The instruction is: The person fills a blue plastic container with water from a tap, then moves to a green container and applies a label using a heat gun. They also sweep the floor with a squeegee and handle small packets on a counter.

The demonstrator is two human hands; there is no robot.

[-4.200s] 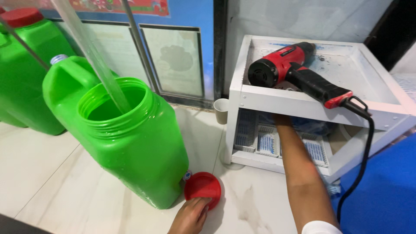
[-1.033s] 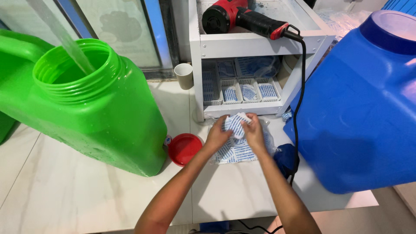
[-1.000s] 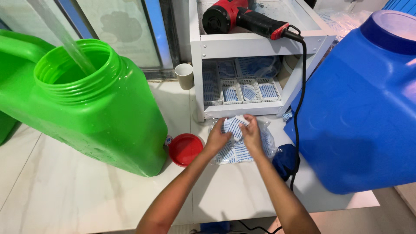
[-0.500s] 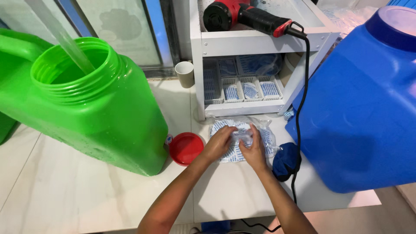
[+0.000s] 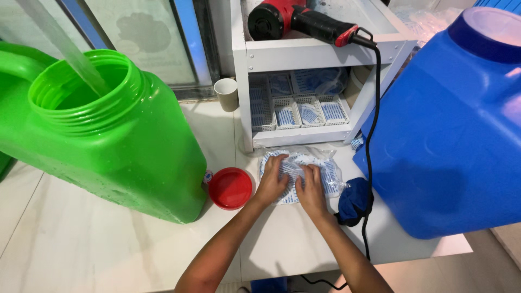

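Note:
A clear plastic bag [image 5: 331, 176] of small blue-and-white packets lies flat on the pale counter in front of a white shelf unit [image 5: 320, 57]. My left hand [image 5: 273, 180] and my right hand [image 5: 311, 187] both press down on the bag, fingers curled into the plastic near its middle. A red screw cap [image 5: 230, 188] lies just left of my left hand, beside a big green jerrycan [image 5: 130, 146]. The jerrycan's wide mouth is uncovered and a clear tube [image 5: 65, 49] leads into it.
A large blue jerrycan [image 5: 450, 130] fills the right side. A red-and-black heat gun [image 5: 293, 20] rests on the shelf top, its black cord [image 5: 371, 141] hanging down past a dark blue cloth [image 5: 354, 201]. White baskets of packets [image 5: 304, 111] sit in the shelf, a paper cup [image 5: 226, 93] beside it.
The packet bag, held up between both hands a second ago, now lies flat on the counter under them. Earlier still, my left hand was by the red cap and my right reached into the shelf.

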